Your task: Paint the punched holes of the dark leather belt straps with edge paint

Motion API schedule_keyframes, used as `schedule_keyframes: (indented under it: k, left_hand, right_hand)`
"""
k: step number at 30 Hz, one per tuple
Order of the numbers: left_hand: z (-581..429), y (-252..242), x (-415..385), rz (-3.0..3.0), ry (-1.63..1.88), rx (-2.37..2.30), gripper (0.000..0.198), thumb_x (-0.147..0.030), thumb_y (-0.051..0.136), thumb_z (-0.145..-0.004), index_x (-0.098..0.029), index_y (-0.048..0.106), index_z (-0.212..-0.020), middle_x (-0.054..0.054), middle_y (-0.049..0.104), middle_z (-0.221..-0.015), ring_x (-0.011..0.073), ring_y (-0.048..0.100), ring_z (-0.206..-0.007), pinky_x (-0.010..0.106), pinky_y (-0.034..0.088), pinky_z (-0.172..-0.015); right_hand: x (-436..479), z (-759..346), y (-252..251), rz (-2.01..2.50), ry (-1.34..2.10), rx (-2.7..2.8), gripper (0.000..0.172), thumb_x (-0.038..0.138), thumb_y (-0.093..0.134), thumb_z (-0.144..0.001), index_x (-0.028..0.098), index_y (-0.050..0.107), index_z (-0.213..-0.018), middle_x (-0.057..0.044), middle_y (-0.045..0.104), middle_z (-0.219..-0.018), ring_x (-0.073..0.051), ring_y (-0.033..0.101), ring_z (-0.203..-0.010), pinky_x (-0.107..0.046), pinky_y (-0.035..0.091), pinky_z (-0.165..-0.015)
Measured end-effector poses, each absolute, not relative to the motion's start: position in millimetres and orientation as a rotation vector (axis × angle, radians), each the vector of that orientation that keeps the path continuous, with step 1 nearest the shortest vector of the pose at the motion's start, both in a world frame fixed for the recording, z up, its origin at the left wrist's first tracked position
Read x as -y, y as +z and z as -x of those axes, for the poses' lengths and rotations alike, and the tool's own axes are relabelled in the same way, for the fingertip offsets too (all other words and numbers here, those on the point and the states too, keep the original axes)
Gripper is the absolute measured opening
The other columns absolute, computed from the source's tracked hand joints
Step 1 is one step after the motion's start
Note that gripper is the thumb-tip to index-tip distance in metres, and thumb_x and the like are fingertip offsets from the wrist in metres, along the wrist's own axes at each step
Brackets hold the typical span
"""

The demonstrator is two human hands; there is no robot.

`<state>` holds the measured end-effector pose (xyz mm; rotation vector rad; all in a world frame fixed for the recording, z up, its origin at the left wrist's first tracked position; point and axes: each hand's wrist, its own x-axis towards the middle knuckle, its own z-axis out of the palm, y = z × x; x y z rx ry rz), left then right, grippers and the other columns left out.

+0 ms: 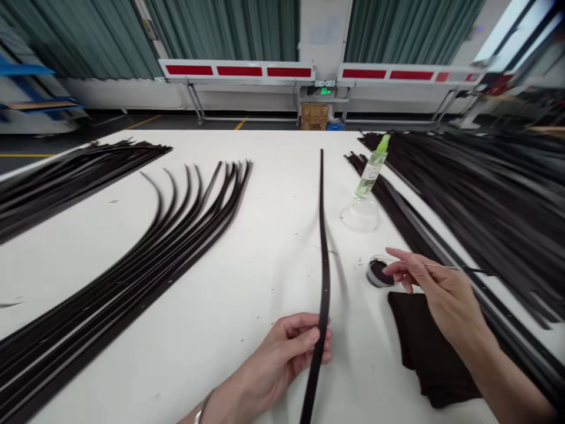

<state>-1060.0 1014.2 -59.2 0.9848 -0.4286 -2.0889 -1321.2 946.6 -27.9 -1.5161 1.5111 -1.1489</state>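
Well, closest to me, the left hand (282, 360) pinches one long black strip (325, 277), thumb on top and fingers curled under. The near end runs down out of sight, and the far end sticks out ahead, away from the hand. The strip looks light and bendy, but stiff enough to keep its shape, with just a soft curve. It may be a bit smooth and could twist, so I think a pinch on the flat sides is a good hold; a hard fold might leave a crease.

The strip lies in front of the person, with the right hand (436, 297) off to its right and not touching it. Beside that arm, a folded dark cloth (435, 353) lies on the white table (273, 247). The right hand holds a thin stick (444, 267) between thumb and fingers. Its fingertips are by a little pot (374, 282) with black stuff in it; I can't tell if they touch the pot.

A bit farther on, a green bottle (371, 174) leans to the right, by a clear dome (359, 218). To the left, a bunch of black strips (176, 256) spreads out and curls at the ends. Big black heaps lie past both sides. Way back, there is a long bench (238, 72), a brown box (314, 116) and green curtains (225, 29).
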Motion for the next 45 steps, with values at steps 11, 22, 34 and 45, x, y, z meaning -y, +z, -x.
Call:
schedule_keyframes:
  k: [11, 22, 34, 45]
  left_hand:
    - [1059, -62, -1009, -1.089, -2.085, 0.391, 0.015, -0.023, 0.076, -0.077, -0.017, 0.072, -0.090, 0.004, 0.072, -0.085, 0.0122, 0.064, -0.076, 0.029, 0.054, -0.079]
    - [1059, -62, -1008, -1.103, -2.077, 0.371, 0.020, -0.024, 0.079, -0.073, -0.016, 0.072, -0.091, 0.005, 0.073, -0.085, 0.0136, 0.065, -0.073, 0.029, 0.054, -0.078]
    - [1058, -64, -1011, -0.990, -2.090, 0.432, 0.014, -0.020, 0.073, -0.080, -0.015, 0.070, -0.092, 0.005, 0.071, -0.088, 0.0126, 0.065, -0.075, 0.030, 0.053, -0.079]
    - [1061, -67, -1013, -0.757, -2.110, 0.453, 0.014, -0.014, 0.070, -0.081, -0.011, 0.069, -0.095, 0.007, 0.069, -0.082, 0.0141, 0.066, -0.075, 0.028, 0.051, -0.075]
  right_hand:
    - [-930, 1331, -48, 2.161, -0.905, -1.686, 0.037, 0.038, 0.034, -0.101, 0.021, 0.060, -0.080, -0.005, 0.065, -0.082, -0.020, 0.056, -0.084, -0.038, 0.046, -0.078]
    - [-925, 1330, -58, 2.188, -0.932, -1.657, 0.036, 0.037, 0.038, -0.100, 0.020, 0.061, -0.078, -0.004, 0.064, -0.077, -0.019, 0.053, -0.077, -0.035, 0.046, -0.070]
    - [-971, 1310, -35, 1.534, -1.282, -1.493, 0.035, 0.042, 0.044, -0.096, 0.020, 0.068, -0.084, -0.005, 0.065, -0.082, -0.016, 0.058, -0.075, -0.026, 0.050, -0.068]
    - [-1005, 1251, -34, 2.205, -1.295, -0.862, 0.029, 0.001, 0.040, -0.090, 0.017, 0.062, -0.098, -0.004, 0.065, -0.080, -0.016, 0.060, -0.078, -0.033, 0.047, -0.072]
